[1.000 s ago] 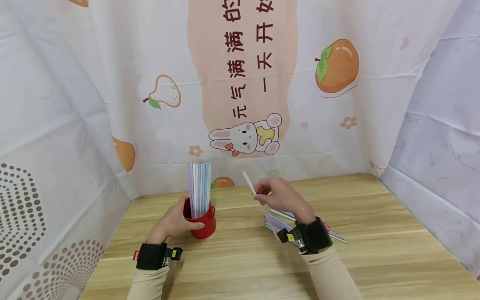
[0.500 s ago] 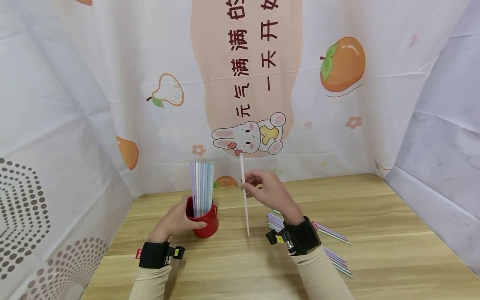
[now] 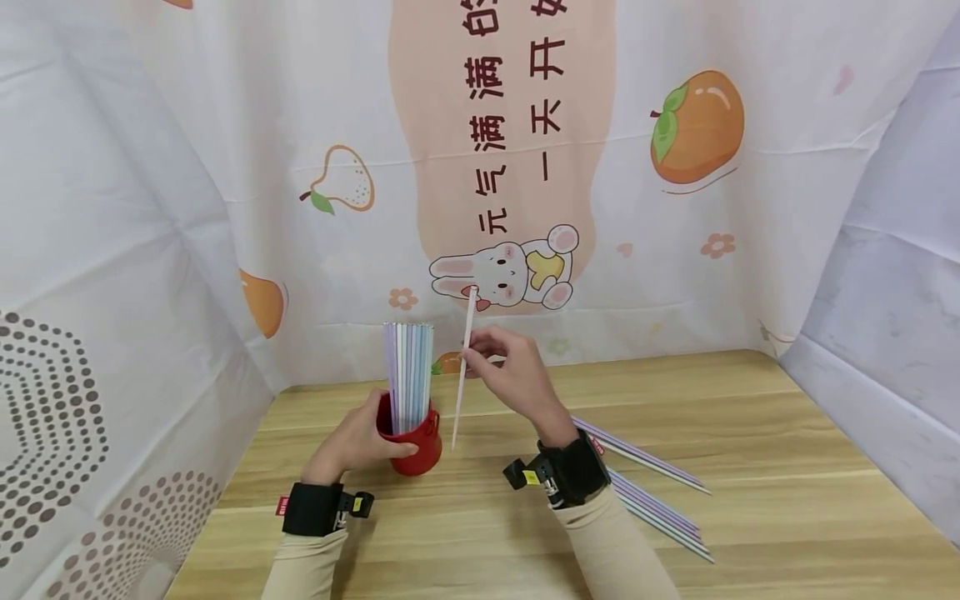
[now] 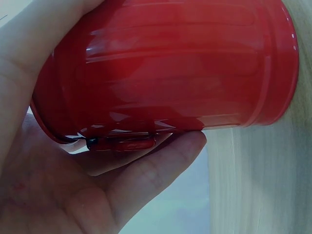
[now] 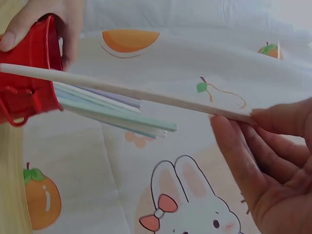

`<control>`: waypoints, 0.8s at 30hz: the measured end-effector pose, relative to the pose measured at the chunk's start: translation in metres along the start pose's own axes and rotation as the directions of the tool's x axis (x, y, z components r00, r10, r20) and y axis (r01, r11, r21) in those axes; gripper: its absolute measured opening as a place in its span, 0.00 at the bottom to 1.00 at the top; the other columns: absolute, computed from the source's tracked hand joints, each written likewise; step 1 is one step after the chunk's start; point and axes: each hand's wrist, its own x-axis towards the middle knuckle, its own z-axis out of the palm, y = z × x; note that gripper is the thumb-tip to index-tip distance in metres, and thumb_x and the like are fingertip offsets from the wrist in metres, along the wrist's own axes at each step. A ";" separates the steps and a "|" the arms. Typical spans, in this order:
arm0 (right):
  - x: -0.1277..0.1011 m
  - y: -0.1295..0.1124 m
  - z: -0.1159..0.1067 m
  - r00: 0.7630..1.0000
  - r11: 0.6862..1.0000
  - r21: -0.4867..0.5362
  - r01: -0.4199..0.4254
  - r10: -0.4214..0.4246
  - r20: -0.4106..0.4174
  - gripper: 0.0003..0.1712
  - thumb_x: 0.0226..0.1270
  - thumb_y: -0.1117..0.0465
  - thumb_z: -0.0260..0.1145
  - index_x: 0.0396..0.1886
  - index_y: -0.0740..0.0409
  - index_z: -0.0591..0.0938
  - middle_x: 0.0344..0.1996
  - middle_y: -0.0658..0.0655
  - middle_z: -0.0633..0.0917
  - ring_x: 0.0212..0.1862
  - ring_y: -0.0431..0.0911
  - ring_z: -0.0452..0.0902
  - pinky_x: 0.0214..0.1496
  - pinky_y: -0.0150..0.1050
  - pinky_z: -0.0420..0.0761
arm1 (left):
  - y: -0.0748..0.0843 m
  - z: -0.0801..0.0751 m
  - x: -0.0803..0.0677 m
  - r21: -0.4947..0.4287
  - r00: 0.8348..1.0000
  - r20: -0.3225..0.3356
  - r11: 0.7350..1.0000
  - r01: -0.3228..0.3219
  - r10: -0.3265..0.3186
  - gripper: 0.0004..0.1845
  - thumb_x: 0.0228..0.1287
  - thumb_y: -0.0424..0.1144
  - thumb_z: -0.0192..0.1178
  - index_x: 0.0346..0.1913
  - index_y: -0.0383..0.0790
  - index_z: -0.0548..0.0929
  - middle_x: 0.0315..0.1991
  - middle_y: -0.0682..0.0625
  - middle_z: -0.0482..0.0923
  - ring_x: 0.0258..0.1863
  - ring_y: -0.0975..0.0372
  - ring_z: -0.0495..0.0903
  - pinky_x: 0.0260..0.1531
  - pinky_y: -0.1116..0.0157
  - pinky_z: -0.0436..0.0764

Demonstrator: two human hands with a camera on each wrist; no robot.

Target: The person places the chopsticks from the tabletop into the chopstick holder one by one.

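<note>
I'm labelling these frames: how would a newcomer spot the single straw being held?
Start at the red cup gripped by the left hand on the wooden table. Just right of it, the right hand pinches one pale pink straw, alone and outside the cup, unlike the bundled straws.

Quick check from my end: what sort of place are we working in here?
Probably a small staged tabletop booth rather than a lived-in room: a wooden table is walled on three sides by hung printed cloth with cartoon fruit and a rabbit. On it stand a red cup of straws and loose straws.
</note>
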 end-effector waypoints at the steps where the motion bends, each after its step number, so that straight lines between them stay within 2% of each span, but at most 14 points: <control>1: 0.001 0.001 0.002 1.000 1.000 0.007 0.006 -0.006 -0.021 0.09 0.71 0.67 0.68 0.47 0.66 0.85 0.38 0.65 0.89 0.39 0.57 0.90 0.41 0.45 0.91 | 0.000 0.000 0.000 0.004 1.000 0.001 1.000 -0.005 0.005 0.51 0.51 0.47 0.80 0.73 0.41 0.60 0.68 0.40 0.75 0.63 0.46 0.77 0.59 0.46 0.84; 5: 0.003 0.002 0.009 0.992 0.998 0.045 0.039 -0.033 -0.119 0.08 0.71 0.67 0.68 0.46 0.66 0.85 0.38 0.65 0.90 0.41 0.56 0.89 0.41 0.44 0.91 | 0.001 0.000 -0.001 0.014 1.000 -0.001 1.000 -0.007 0.007 0.51 0.51 0.47 0.80 0.73 0.41 0.60 0.68 0.41 0.75 0.63 0.47 0.78 0.59 0.47 0.85; 10: 0.004 0.006 0.022 0.969 0.990 0.104 0.094 -0.067 -0.240 0.08 0.70 0.68 0.69 0.46 0.67 0.85 0.38 0.66 0.90 0.40 0.56 0.89 0.40 0.40 0.91 | 0.000 -0.001 0.000 0.012 1.000 0.001 1.000 -0.002 0.002 0.51 0.51 0.47 0.80 0.73 0.42 0.60 0.69 0.41 0.74 0.63 0.47 0.77 0.60 0.46 0.84; 13: 0.005 0.010 0.033 0.954 0.984 0.120 0.135 -0.096 -0.284 0.08 0.70 0.69 0.69 0.46 0.68 0.85 0.38 0.66 0.90 0.40 0.56 0.89 0.41 0.40 0.91 | -0.001 -0.002 -0.001 0.007 1.000 -0.002 1.000 -0.009 0.009 0.51 0.51 0.47 0.80 0.74 0.42 0.60 0.69 0.40 0.74 0.63 0.46 0.77 0.60 0.45 0.84; 18: 0.005 0.022 0.050 0.939 0.981 0.080 0.176 -0.143 -0.312 0.09 0.69 0.67 0.70 0.45 0.68 0.86 0.37 0.66 0.90 0.38 0.56 0.89 0.39 0.39 0.91 | 0.000 -0.002 0.000 0.006 1.000 -0.005 1.000 -0.016 0.016 0.51 0.52 0.47 0.80 0.74 0.42 0.60 0.69 0.40 0.74 0.64 0.46 0.77 0.61 0.46 0.83; 24: 0.003 0.036 0.064 0.957 0.992 0.045 0.120 -0.103 -0.272 0.10 0.69 0.68 0.70 0.46 0.69 0.87 0.38 0.65 0.91 0.38 0.55 0.90 0.40 0.33 0.89 | 0.000 0.000 0.000 0.011 0.999 0.001 0.999 -0.043 0.043 0.50 0.53 0.46 0.80 0.73 0.40 0.60 0.69 0.39 0.75 0.64 0.46 0.78 0.62 0.45 0.83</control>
